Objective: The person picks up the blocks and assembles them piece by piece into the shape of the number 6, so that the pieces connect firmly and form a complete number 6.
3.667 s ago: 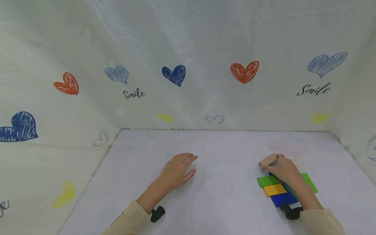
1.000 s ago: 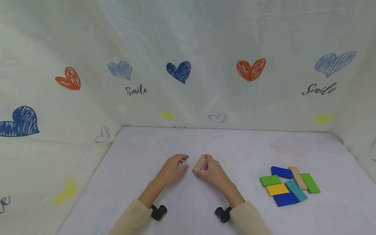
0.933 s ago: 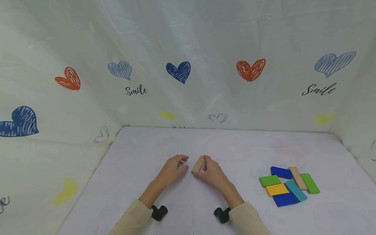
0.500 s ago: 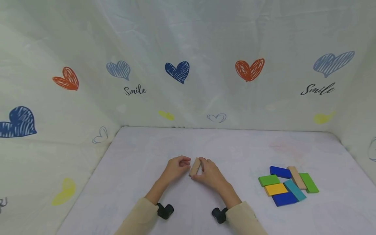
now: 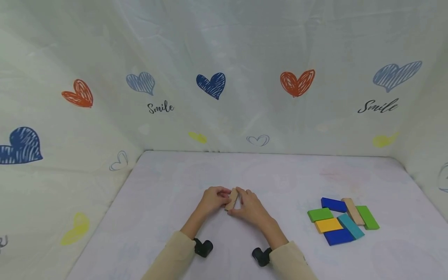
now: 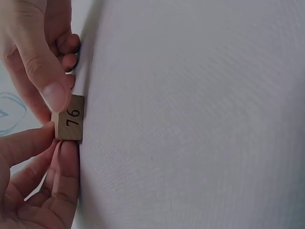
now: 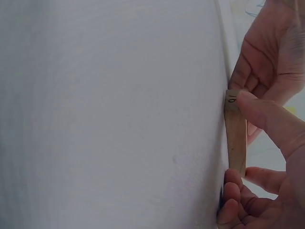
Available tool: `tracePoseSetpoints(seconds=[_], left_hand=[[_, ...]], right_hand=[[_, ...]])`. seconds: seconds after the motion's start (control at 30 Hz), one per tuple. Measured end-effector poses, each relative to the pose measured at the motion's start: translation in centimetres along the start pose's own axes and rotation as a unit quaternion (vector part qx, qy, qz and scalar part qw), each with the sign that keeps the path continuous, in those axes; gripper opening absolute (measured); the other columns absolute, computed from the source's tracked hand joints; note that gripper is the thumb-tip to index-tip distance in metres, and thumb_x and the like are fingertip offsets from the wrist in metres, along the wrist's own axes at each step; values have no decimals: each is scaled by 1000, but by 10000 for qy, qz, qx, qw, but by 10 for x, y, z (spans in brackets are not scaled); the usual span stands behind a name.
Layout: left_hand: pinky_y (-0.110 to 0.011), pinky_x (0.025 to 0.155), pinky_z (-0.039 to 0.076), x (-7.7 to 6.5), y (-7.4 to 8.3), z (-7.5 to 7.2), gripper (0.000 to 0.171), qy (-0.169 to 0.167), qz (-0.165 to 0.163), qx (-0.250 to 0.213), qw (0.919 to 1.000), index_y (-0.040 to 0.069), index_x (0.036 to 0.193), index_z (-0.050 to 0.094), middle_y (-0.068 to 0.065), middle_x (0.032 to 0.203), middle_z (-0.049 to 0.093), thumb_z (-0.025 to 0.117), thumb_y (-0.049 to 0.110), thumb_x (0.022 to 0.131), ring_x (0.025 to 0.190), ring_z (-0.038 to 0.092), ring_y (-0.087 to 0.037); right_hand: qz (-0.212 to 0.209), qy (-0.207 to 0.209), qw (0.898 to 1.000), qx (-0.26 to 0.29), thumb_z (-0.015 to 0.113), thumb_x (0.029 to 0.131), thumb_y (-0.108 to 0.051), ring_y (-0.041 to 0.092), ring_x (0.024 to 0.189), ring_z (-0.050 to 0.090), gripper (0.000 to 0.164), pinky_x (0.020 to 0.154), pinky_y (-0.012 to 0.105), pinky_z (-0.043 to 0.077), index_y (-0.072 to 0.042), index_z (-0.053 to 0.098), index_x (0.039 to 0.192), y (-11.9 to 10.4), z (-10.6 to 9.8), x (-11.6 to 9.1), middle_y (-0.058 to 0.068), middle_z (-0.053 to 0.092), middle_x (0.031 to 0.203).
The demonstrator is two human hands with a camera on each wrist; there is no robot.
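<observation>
Right hand (image 5: 250, 206) pinches block (image 5: 233, 196) by its ends; left hand (image 5: 212, 200) touches its side, grip cannot be confirmed.

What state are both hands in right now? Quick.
Left hand: touching the numbered wooden block on its left side; grip cannot be told.
Right hand: closed, holding that block between thumb and finger.

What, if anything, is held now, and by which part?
A plain wooden block: the right hand pinches it by its two ends; the left hand touches its long side, grip unclear.
</observation>
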State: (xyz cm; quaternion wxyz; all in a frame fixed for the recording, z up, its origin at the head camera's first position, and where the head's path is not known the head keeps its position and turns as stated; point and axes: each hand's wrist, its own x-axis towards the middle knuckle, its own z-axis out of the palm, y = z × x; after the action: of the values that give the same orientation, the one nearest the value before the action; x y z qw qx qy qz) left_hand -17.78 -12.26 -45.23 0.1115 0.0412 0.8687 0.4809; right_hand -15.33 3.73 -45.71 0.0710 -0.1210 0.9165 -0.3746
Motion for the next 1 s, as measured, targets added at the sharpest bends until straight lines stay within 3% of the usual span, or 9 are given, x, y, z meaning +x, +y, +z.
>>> tracePoseSetpoints(seconds=[0.3, 0.57, 0.77, 1.0], left_hand=[[-24, 68, 49, 4, 1, -2, 25, 6, 36, 220, 9998, 1, 102, 69, -9, 82, 70, 69, 4, 77, 73, 64, -11], [-26, 62, 54, 8, -5, 1, 26, -140, -416, -287, 9986, -1, 104, 67, -8, 81, 67, 68, 2, 78, 65, 61, -9], [-26, 62, 54, 8, -7, 1, 26, -180, -446, -465, 9978, -1, 104, 66, -8, 80, 66, 68, 0, 78, 64, 60, -8], [-26, 62, 54, 9, -8, 1, 25, -219, -615, -698, 9954, -1, 103, 66, -7, 79, 64, 66, -2, 78, 64, 59, -9]], right_hand=[[-73, -28, 9981, 613, 76, 76, -22, 13, 76, 45, 73, 65, 24, 37, 1, 41, 136, 5, -8, -6, 4, 52, 88], [126, 257, 9945, 1012, 74, 77, -14, 17, 89, 55, 56, 78, 34, 47, -4, 52, 128, 2, -30, -27, 6, 59, 97], [92, 410, 9957, 822, 71, 80, -16, 25, 100, 56, 48, 88, 40, 47, -5, 55, 124, 8, -56, -45, 10, 60, 107], [361, 409, 9978, 366, 68, 84, -19, 28, 108, 53, 42, 92, 46, 46, -9, 55, 123, 19, -87, -63, 10, 58, 120]])
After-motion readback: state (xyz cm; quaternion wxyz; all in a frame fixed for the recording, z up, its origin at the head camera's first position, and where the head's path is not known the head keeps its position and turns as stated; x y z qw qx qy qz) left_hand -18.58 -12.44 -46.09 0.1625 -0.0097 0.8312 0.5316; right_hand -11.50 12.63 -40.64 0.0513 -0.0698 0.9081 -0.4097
